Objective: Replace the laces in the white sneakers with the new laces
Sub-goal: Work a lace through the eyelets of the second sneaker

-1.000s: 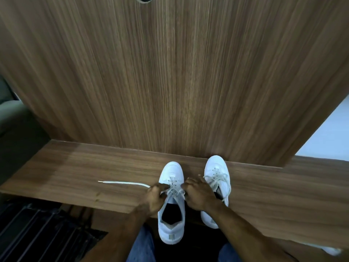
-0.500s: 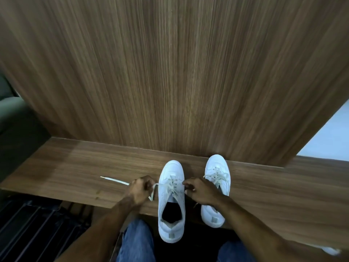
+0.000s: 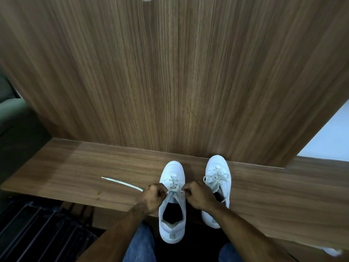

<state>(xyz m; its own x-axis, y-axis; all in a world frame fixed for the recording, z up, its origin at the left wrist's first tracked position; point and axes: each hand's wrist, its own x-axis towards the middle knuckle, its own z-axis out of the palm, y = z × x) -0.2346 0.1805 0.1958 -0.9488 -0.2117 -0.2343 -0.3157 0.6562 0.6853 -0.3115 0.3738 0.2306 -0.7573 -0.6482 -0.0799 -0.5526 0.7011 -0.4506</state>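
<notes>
Sneaker (image 3: 172, 195) between left hand (image 3: 154, 196), right hand (image 3: 197, 195)

Dim warm light, soft focus, wide-angle edge distortion

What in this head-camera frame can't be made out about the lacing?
- Lace ends at the left sneaker: hidden under the curled left hand and right hand.
- Right sneaker: its opening is partly covered by the right hand and wrist.
- White object, bottom right: cut off by the frame edge.
- Loose lace: near end disappears behind the left hand.
</notes>
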